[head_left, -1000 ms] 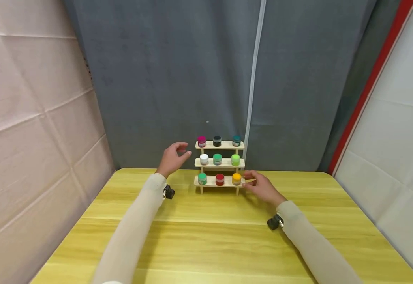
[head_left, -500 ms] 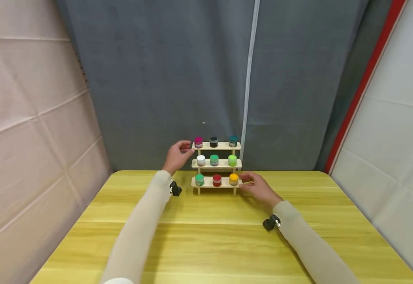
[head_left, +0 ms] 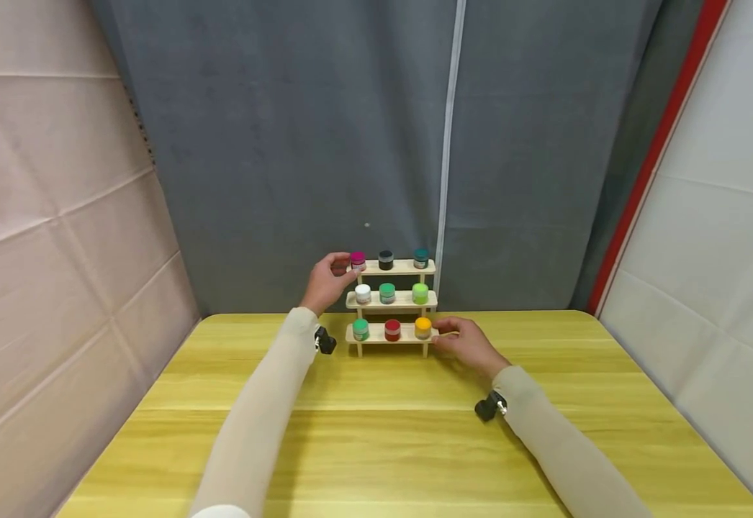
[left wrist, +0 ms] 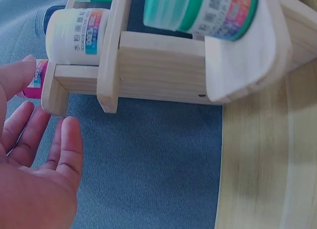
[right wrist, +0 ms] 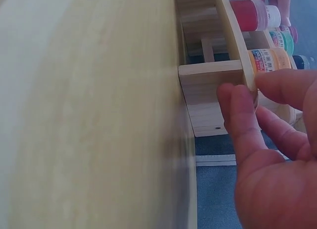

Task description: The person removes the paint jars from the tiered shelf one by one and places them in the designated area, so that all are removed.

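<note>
A light wooden three-tier stand (head_left: 374, 334) stands at the back of the table, small paint jars along each tier. My left hand (head_left: 323, 286) is at the left end of the top tier, its thumb overlapping the magenta jar (head_left: 358, 261). In the left wrist view its fingers reach out loosely beside that tier, below the white jar (left wrist: 74, 36). At the lowest tier's right end, my right hand (head_left: 470, 347) pinches the shelf, thumb beside the yellow jar (head_left: 423, 329) and fingers at the shelf's underside in the right wrist view.
The yellow wood-grain table (head_left: 376, 446) stretches forward from the stand. A grey curtain (head_left: 286, 144) hangs right behind it. Pale cloth walls (head_left: 59, 252) rise at the sides, and a red strip (head_left: 661, 151) runs down the right one.
My left hand has moved right, from beside the stand to the magenta jar at the top tier. The right hand stays at the lowest tier's right end. The head view has shifted slightly.
</note>
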`<action>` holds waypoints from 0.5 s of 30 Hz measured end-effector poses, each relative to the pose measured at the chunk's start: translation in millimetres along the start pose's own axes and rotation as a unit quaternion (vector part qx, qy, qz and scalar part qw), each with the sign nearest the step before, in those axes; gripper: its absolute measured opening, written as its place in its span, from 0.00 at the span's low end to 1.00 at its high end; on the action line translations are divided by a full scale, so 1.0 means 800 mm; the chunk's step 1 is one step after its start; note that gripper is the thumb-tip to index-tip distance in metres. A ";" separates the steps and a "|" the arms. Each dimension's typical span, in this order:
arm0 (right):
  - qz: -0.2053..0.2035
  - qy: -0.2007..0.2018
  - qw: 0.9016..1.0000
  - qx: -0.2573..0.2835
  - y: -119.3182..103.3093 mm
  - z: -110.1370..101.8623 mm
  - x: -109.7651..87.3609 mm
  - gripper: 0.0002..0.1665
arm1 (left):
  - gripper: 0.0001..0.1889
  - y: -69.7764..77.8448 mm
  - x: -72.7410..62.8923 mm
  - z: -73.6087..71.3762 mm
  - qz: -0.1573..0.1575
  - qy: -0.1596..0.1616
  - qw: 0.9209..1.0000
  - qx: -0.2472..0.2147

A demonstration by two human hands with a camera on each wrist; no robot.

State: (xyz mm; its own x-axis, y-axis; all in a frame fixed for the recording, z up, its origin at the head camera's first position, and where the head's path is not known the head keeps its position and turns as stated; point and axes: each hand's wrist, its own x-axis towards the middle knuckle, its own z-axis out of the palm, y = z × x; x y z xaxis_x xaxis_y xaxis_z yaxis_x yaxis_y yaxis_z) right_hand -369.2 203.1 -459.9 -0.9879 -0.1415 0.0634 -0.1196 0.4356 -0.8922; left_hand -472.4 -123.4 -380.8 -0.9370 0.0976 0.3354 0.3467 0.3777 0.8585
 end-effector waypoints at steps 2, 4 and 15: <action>0.003 0.005 1.000 -0.001 0.000 0.000 -0.001 0.26 | 0.28 0.001 0.002 0.003 0.000 0.002 1.000 0.001; 0.005 0.010 1.000 -0.002 -0.001 0.001 -0.002 0.26 | 0.28 0.002 0.003 0.005 0.002 0.004 1.000 0.003; 0.005 0.022 1.000 -0.010 0.002 0.005 -0.003 0.25 | 0.27 0.006 0.007 0.011 -0.001 0.014 1.000 0.000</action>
State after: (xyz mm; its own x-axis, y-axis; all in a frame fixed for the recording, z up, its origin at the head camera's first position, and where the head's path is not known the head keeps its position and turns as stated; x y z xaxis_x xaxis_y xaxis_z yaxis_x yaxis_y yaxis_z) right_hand -366.6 200.2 -463.2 -0.9923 -0.0986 0.0748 -0.1118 0.4542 -0.8839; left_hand -476.2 -113.0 -378.3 -0.9363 0.0707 0.3441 0.3444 0.3776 0.8596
